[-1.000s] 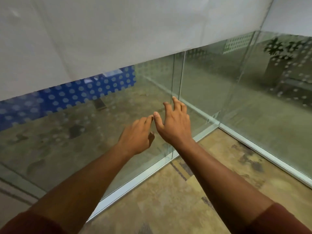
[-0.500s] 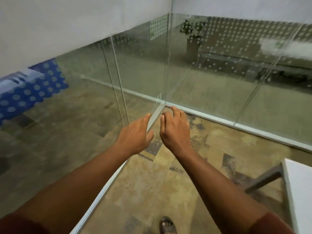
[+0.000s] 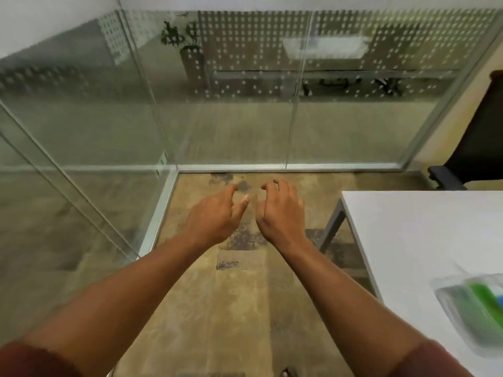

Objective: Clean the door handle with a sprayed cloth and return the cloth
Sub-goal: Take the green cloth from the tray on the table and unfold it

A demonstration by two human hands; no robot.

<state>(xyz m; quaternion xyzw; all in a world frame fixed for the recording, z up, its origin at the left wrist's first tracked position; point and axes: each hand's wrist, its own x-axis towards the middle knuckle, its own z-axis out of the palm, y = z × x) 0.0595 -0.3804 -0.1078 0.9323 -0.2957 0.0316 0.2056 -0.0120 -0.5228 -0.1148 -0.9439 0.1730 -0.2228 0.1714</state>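
Note:
My left hand and my right hand are stretched out side by side over the carpet, both holding nothing, fingers loosely curled and apart. No door handle and no cloth can be made out in view. A clear plastic item with green and blue contents lies blurred at the right edge of a white table; what it is I cannot tell.
Glass partition walls with dotted frosting stand ahead and to the left, meeting at a metal floor rail. A black office chair stands behind the table at the far right. Patterned brown carpet lies underfoot.
The view has swung to the right: the glass corner moved left, and the white table, chair and plastic item came into sight. Both hands stayed extended and empty.

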